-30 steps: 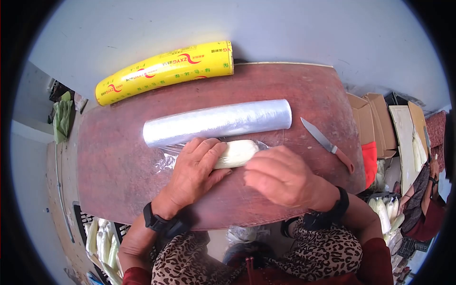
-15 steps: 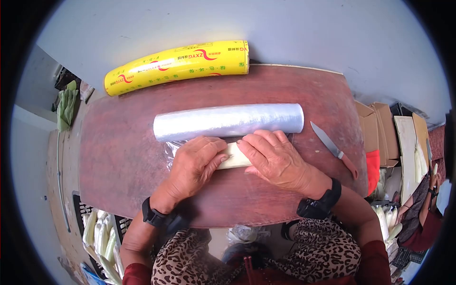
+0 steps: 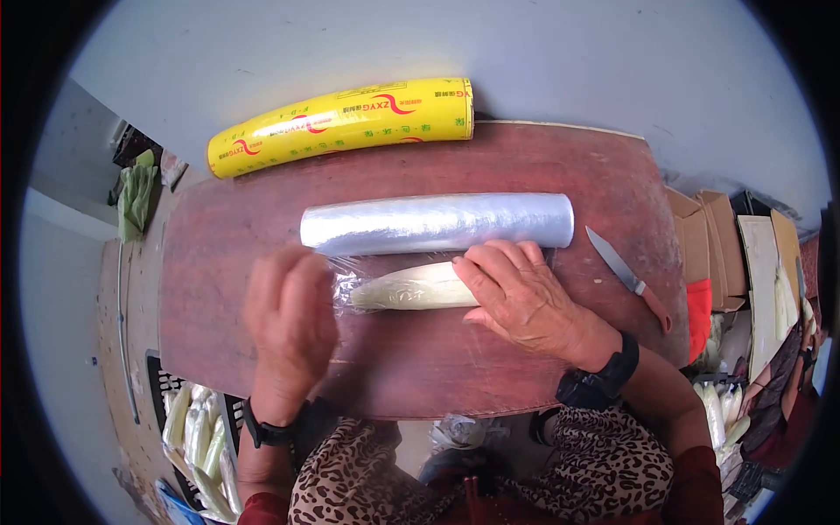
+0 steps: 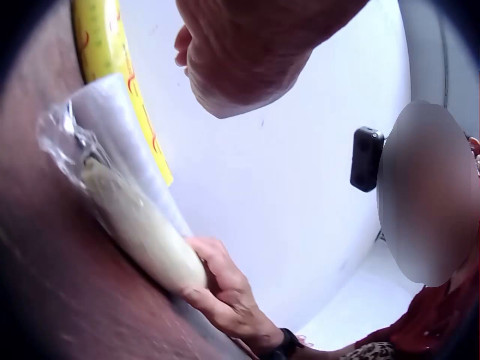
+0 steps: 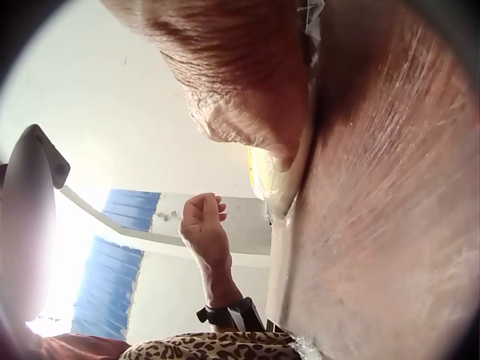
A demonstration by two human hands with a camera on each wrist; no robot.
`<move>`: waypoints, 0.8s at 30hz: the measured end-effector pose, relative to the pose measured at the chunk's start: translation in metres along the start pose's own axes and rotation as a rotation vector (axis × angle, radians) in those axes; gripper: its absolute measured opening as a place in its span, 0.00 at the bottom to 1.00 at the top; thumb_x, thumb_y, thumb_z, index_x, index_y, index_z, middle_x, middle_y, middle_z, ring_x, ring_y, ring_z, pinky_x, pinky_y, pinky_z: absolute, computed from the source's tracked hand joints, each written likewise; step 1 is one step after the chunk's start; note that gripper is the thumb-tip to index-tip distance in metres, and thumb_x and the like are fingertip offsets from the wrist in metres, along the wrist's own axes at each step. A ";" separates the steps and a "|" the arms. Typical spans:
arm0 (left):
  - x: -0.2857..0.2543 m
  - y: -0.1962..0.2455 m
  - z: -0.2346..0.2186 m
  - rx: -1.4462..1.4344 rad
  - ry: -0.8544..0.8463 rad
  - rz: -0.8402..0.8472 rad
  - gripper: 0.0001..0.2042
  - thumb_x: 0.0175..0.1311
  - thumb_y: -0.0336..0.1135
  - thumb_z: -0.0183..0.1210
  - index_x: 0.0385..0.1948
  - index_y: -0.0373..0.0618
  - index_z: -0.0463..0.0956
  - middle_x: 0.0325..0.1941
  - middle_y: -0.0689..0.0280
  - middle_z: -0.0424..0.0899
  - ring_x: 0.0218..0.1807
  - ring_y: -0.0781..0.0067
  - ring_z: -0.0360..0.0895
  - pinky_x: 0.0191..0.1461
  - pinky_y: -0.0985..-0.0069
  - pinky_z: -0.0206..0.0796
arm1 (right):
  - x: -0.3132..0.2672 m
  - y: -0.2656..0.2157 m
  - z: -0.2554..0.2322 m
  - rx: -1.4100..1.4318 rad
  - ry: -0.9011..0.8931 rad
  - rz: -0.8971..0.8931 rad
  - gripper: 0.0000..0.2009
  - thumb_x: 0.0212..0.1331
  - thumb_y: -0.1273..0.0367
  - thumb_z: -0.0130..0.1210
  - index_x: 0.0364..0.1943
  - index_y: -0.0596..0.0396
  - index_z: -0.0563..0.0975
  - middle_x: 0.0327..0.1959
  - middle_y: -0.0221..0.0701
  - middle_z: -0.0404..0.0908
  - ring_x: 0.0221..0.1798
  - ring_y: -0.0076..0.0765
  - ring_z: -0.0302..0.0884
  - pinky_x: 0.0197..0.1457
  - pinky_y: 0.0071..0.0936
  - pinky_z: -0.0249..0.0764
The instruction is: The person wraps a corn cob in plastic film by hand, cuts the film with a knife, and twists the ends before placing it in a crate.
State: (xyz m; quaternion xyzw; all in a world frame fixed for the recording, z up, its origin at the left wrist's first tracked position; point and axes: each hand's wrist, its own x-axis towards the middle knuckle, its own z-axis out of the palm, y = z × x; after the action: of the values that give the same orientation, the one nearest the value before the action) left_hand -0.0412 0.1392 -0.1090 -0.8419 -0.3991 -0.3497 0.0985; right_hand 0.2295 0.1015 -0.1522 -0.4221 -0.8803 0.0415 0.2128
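Note:
A pale, tapered vegetable (image 3: pixel 411 287) lies on the table in clear cling film, its narrow end pointing left. My right hand (image 3: pixel 525 297) grips the thick right end, fingers over the top and thumb on the near side. That grip also shows in the left wrist view, with the vegetable (image 4: pixel 142 225) running away from the right hand (image 4: pixel 232 300). My left hand (image 3: pixel 291 319) is raised left of the narrow end, blurred in the head view. In the right wrist view the left hand (image 5: pixel 204 229) has curled fingers with nothing seen in them. Bunched loose film (image 3: pixel 343 290) lies at the narrow end.
Behind the vegetable lies a cling film roll (image 3: pixel 437 223). A yellow printed roll (image 3: pixel 341 125) lies at the table's back edge. To the right is a knife (image 3: pixel 628 278), blade pointing away. Wrapped vegetables fill a black crate (image 3: pixel 166 394) at lower left; cardboard boxes (image 3: pixel 709 236) stand at right.
My right hand came down onto the vegetable's right end and stays there. My left hand has let go of the vegetable and moved left, uncovering its narrow end.

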 end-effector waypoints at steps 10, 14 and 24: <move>-0.014 0.037 0.061 -0.265 -0.418 0.087 0.35 0.44 0.35 0.71 0.57 0.36 0.66 0.54 0.52 0.72 0.51 0.48 0.72 0.55 0.60 0.65 | -0.002 0.001 0.015 -0.111 0.161 -0.027 0.21 0.55 0.70 0.52 0.55 0.60 0.73 0.45 0.33 0.73 0.50 0.37 0.71 0.49 0.34 0.66; -0.015 0.034 0.059 -0.287 -0.507 0.065 0.36 0.44 0.38 0.71 0.57 0.36 0.66 0.52 0.52 0.73 0.50 0.49 0.72 0.55 0.60 0.66 | -0.003 -0.002 0.010 -0.068 0.163 -0.015 0.18 0.54 0.70 0.53 0.51 0.59 0.73 0.45 0.34 0.74 0.50 0.38 0.72 0.49 0.35 0.67; -0.013 0.022 0.057 -0.388 -0.522 0.146 0.29 0.51 0.43 0.66 0.54 0.37 0.69 0.48 0.56 0.75 0.47 0.53 0.72 0.52 0.61 0.68 | 0.005 0.002 -0.020 0.251 0.033 0.069 0.19 0.56 0.64 0.61 0.50 0.56 0.74 0.47 0.35 0.75 0.53 0.41 0.71 0.56 0.40 0.61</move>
State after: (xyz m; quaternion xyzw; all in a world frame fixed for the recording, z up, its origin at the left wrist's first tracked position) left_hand -0.0015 0.1427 -0.1575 -0.9325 -0.2754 -0.1838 -0.1442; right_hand 0.2367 0.1046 -0.1330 -0.4228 -0.8494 0.1517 0.2771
